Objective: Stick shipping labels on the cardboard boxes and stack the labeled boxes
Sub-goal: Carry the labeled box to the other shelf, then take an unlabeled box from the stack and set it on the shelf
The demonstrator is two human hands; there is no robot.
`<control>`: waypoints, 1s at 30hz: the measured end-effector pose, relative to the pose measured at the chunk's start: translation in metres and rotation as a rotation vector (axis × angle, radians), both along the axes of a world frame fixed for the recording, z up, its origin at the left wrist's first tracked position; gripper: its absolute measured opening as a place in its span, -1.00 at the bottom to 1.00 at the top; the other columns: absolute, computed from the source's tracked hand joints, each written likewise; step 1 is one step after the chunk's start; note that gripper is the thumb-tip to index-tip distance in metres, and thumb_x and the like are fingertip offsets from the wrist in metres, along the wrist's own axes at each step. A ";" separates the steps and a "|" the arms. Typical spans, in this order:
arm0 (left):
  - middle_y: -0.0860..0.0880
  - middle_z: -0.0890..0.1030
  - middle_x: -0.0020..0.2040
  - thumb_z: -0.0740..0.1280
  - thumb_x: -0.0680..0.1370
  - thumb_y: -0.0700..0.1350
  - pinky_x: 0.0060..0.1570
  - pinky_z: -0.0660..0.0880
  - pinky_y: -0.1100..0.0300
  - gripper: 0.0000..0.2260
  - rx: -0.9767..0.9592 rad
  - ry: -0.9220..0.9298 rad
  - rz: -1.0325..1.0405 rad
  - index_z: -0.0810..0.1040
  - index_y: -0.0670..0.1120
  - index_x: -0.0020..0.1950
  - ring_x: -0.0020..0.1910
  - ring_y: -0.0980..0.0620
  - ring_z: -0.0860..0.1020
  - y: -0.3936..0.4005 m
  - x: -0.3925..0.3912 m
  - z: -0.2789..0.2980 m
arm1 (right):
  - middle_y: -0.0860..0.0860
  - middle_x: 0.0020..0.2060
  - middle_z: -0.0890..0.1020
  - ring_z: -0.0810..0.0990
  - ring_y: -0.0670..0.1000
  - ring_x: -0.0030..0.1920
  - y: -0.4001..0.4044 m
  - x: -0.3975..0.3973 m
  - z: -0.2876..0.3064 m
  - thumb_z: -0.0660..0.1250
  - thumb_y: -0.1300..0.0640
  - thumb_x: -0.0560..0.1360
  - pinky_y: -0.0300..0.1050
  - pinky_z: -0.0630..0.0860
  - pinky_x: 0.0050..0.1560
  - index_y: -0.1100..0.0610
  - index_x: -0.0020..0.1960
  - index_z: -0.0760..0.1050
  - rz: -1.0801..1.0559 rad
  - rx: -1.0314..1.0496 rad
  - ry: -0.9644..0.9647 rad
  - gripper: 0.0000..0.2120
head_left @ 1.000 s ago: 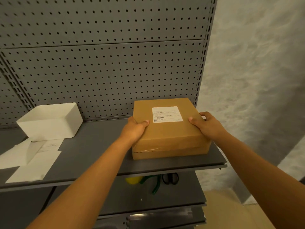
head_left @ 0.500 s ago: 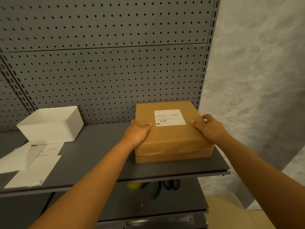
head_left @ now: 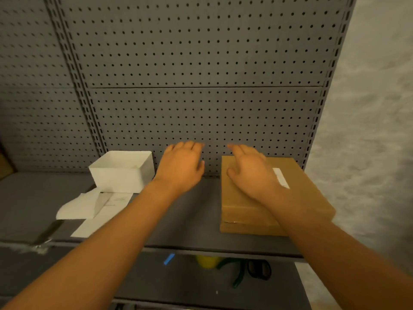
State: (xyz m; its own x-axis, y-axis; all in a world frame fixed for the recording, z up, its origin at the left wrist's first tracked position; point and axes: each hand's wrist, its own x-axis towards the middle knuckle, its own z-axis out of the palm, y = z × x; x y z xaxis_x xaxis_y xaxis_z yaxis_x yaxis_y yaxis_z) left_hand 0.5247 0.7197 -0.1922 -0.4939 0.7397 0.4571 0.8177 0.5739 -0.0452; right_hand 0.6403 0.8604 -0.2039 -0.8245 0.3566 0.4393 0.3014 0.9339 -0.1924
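Both hands raised with fingers spread and loose, holding nothing, over the grey shelf (head_left: 196,220).
We saw the cardboard box (head_left: 245,209) at the shelf's right end; our right hand (head_left: 250,168) hid most of its label (head_left: 280,177). Our left hand (head_left: 181,166) hovered over bare shelf between box and white tray (head_left: 123,173). Motion blurred the fingertips.

The cardboard box (head_left: 243,211) is showing plain brown, its label (head_left: 281,177) white. The pegboard (head_left: 201,86) is showing grey with dark dotted holes.
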 end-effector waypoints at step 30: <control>-0.04 0.38 0.42 0.12 0.60 -0.07 0.42 0.12 0.05 -0.56 -0.064 0.181 0.224 0.24 -0.07 0.49 0.45 -0.04 0.26 -0.341 -0.257 0.030 | 0.02 0.44 0.31 0.26 0.07 0.43 -0.303 -0.274 0.035 0.14 0.08 0.59 -0.04 0.16 0.41 0.07 0.51 0.16 0.152 0.184 -0.018 -0.50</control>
State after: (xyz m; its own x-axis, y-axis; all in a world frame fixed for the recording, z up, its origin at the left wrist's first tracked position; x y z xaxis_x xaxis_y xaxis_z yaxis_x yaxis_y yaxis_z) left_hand 0.2680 0.3786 -0.1621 -0.5625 0.6517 0.5088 0.6465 0.7303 -0.2206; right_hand 0.3659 0.5577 -0.1692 -0.8712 0.1431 0.4696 0.1563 0.9877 -0.0110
